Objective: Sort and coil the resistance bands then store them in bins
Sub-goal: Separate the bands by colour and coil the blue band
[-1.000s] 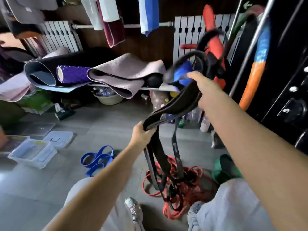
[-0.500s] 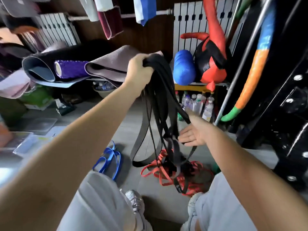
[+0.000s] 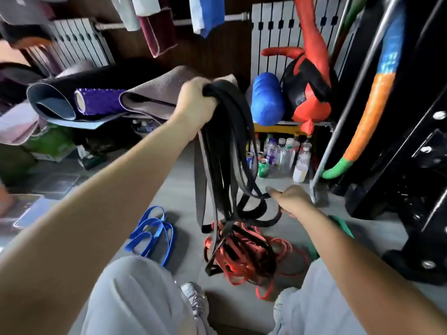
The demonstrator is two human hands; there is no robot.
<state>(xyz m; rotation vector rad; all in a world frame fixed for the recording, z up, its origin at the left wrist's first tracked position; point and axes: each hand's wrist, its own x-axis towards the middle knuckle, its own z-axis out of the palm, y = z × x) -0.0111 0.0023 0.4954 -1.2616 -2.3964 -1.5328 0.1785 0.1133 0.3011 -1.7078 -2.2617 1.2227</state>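
Observation:
My left hand (image 3: 194, 100) is raised at chest height and grips the top of a bundle of black resistance bands (image 3: 225, 151) that hang in long loops toward the floor. My right hand (image 3: 291, 199) is lower and to the right, with its fingers hooked round one of the hanging black loops. Under the bundle lies a tangled pile of red bands (image 3: 249, 259) mixed with black ones. A blue band (image 3: 152, 232) lies folded on the grey floor to the left. A green band (image 3: 343, 228) shows behind my right forearm.
Clear plastic bins and lids (image 3: 29, 211) sit on the floor at far left. Rolled mats (image 3: 96, 102) fill a low shelf behind. Bottles and cans (image 3: 283, 155) stand under a rack holding a blue roller (image 3: 266, 100) and red-black bag. A black metal frame (image 3: 416, 165) stands right.
My left hand took over the top of the black bands and lifted them high. My right hand let go of the top, dropped down, and now hooks a lower loop.

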